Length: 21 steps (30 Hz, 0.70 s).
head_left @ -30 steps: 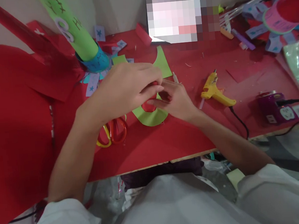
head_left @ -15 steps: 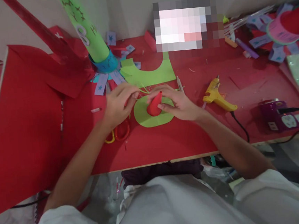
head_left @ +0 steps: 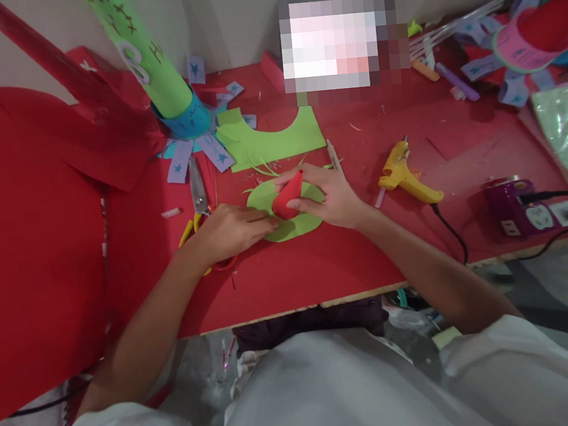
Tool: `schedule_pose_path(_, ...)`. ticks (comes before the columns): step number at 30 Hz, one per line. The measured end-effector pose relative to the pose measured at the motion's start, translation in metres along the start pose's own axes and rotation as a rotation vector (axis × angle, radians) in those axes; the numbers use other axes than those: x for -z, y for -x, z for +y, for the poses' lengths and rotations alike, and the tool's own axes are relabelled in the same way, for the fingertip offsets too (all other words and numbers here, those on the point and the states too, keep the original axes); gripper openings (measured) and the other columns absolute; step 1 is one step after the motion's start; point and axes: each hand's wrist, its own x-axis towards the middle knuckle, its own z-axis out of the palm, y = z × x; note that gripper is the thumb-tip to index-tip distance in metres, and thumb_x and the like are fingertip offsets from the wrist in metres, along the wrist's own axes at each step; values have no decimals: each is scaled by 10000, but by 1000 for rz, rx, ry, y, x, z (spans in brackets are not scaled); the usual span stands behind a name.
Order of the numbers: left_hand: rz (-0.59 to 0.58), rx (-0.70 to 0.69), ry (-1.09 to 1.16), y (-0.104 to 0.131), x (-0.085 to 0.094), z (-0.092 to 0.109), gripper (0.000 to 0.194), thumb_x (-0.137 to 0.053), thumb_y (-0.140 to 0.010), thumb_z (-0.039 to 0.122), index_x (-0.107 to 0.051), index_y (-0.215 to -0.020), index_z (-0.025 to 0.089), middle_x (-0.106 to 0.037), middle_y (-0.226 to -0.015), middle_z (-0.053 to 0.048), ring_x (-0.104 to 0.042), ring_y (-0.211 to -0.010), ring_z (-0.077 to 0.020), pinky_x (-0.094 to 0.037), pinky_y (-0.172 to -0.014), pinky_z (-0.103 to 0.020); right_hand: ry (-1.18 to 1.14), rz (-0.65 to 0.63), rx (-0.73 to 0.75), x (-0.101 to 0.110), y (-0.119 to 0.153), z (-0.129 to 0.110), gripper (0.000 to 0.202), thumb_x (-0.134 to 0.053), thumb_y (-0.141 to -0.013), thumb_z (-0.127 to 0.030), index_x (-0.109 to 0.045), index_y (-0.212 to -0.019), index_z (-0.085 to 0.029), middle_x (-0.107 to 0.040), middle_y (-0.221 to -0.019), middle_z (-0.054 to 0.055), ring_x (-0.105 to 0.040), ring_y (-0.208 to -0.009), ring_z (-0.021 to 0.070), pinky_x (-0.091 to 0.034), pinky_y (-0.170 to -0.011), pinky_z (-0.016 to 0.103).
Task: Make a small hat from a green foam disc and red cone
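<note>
A small red cone (head_left: 287,198) stands, tip tilted right, on a green oval sheet (head_left: 302,226) lying on the red table. My right hand (head_left: 329,196) is closed around the cone, thumb in front and fingers behind. My left hand (head_left: 238,230) is closed at the oval's left edge, fingertips on the green sheet close to the cone's base; its thumb is hidden. Scissors (head_left: 197,194) with yellow and red handles lie partly under my left hand. Behind the oval are thin green trimmings (head_left: 263,167) and a white pen-like tool (head_left: 333,154).
A green cut-out sheet (head_left: 278,140) lies behind the hands. A yellow glue gun (head_left: 402,173) and a purple power socket box (head_left: 517,209) with cords sit to the right. A green tube (head_left: 163,84) in a blue base and a large red sheet (head_left: 38,248) stand left.
My left hand has moved down toward me, from the trimmings behind the oval to its left edge, uncovering the scissor blades. The right hand keeps hold of the cone. The view has shifted slightly.
</note>
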Motion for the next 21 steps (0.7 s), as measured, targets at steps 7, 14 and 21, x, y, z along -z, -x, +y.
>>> schedule_pose_path(7, -17, 56, 18, 2, -2, 1, 331, -475, -1144, 343, -796, -1187, 277, -832, -904, -19, -736, -711, -120, -431, -570, -261, 7, -44, 44, -1, 5, -7, 466, -528, -1119, -566, -679, -1453, -279, -809, -1304, 94, -724, -1293, 266, -558, -1120, 447)
schedule_pose_path(14, -3, 114, 111, 2, -2, 2, 321, -511, -1130, 394, -814, -1114, 290, -813, -833, -15, -731, -696, -127, -439, -586, -255, 45, -29, -4, -4, 4, -12, 514, -453, -1124, -618, -696, -1431, -286, -756, -1429, 102, -661, -1417, 297, -512, -1216, 505)
schedule_pose_path(21, 132, 192, 102, 2, -3, 3, 250, -565, -1114, 371, -797, -1087, 282, -829, -864, -7, -722, -673, -137, -422, -603, -278, -53, -11, -6, -3, 2, -10, 521, -516, -1097, -643, -734, -1380, -264, -797, -1321, 105, -724, -1313, 275, -563, -1167, 464)
